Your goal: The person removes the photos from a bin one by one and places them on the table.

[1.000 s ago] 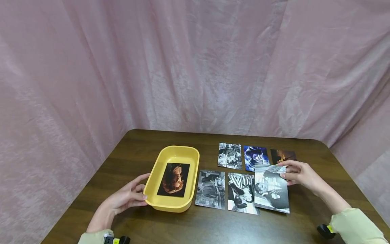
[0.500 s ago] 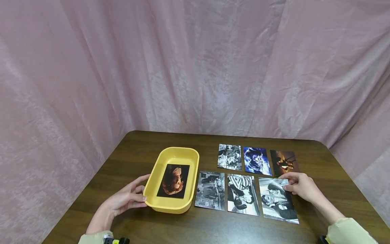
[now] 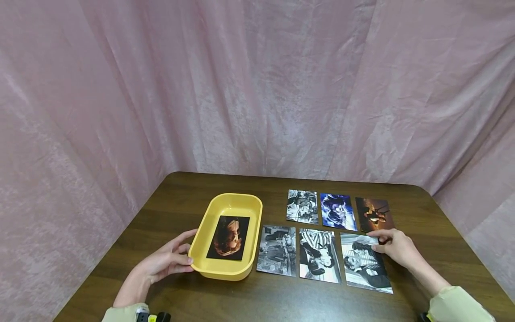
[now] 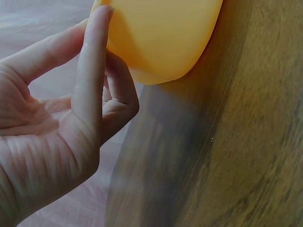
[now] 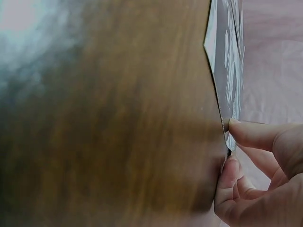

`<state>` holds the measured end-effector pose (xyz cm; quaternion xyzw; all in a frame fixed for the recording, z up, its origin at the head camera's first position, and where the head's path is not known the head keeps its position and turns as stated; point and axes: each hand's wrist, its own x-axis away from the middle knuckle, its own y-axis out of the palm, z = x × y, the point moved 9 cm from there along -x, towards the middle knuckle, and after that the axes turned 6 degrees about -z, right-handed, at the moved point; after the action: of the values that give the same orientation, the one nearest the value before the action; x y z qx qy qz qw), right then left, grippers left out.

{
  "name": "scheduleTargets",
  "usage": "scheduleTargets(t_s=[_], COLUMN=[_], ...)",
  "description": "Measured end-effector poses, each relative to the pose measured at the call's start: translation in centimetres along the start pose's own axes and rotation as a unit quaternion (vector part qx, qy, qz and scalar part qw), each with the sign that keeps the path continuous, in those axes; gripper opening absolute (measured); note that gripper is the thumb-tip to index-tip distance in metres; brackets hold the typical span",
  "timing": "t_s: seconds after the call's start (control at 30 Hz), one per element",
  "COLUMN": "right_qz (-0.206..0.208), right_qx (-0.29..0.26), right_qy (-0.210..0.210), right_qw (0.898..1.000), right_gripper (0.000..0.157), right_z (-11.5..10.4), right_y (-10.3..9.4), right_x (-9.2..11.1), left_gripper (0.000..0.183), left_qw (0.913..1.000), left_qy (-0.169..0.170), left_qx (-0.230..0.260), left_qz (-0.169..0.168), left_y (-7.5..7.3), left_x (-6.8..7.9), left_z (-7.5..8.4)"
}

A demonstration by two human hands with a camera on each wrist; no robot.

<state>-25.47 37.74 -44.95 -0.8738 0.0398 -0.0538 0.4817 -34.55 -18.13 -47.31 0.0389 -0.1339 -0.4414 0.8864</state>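
My left hand [image 3: 166,259] grips the near-left rim of a yellow plastic basin [image 3: 230,200], thumb at the edge and fingers against its side. A dark photo card [image 3: 228,238] with an orange-lit portrait lies in the basin. At the right, my right hand [image 3: 392,247] pinches the upper-right corner of a black-and-white photo card [image 3: 365,266] of two people, which lies on the table. In the right wrist view, thumb and fingers meet at the edge of that card [image 5: 218,66]. The left wrist view shows the basin's outer side [image 4: 165,38] beside my fingers.
Left of the held card lie two more black-and-white cards, a striped one [image 3: 319,255] and a grey one [image 3: 277,250]. Behind are a black-and-white card [image 3: 302,206], a blue card [image 3: 338,211] and a brown card [image 3: 374,214]. A pink curtain [image 3: 257,89] hangs behind the wooden table [image 3: 225,304].
My right hand has lowered the two-person card from above the table and moved it slightly right, onto the front row. Over the last half second little has moved; the left hand stays on the basin.
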Motion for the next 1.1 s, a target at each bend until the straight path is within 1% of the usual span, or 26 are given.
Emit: scheduleTargets(t_s=[0.23,0.5,0.63,0.73,0.8,0.9,1.0,1.1], right_qz=[-0.006,-0.003,0.007,0.025,0.032,0.034,0.026,0.012], right_qx=[-0.006,-0.006,-0.003,0.001,-0.001,-0.017,-0.032,-0.043], right_qy=[0.003,0.004,0.008,0.002,-0.004,-0.023,-0.05,-0.088], right_qw=[1.0,1.0,1.0,1.0,0.999,0.999,0.998,0.995], right_gripper=[0.036,0.036,0.036,0.035,0.034,0.03,0.029,0.029], right_z=[-0.1,0.0,-0.3,-0.9,-1.6,-3.6,-6.2,-9.1], right_y=[0.1,0.0,-0.3,-0.6,-0.8,-0.9,-1.0,-0.9], right_x=[0.1,0.1,0.1,0.0,-0.3,-1.0,-2.4,-4.3], left_gripper=[0.091,0.092,0.092,0.092,0.092,0.092,0.092,0.092], left_qw=[1.0,1.0,1.0,1.0,1.0,1.0,1.0,0.9999], left_qy=[0.001,0.005,0.003,0.003,0.003,0.001,-0.004,-0.01], left_qx=[-0.001,0.003,0.001,0.002,0.002,0.003,0.002,-0.003], left_qz=[0.0,-0.002,0.001,0.001,-0.001,-0.002,0.001,0.006], left_y=[-0.1,0.0,0.0,0.0,0.0,0.0,-0.1,-0.2], left_x=[0.1,0.1,0.1,0.0,0.1,0.1,0.0,-0.2], left_z=[-0.1,0.0,0.0,0.0,-0.1,-0.3,-0.4,-0.4])
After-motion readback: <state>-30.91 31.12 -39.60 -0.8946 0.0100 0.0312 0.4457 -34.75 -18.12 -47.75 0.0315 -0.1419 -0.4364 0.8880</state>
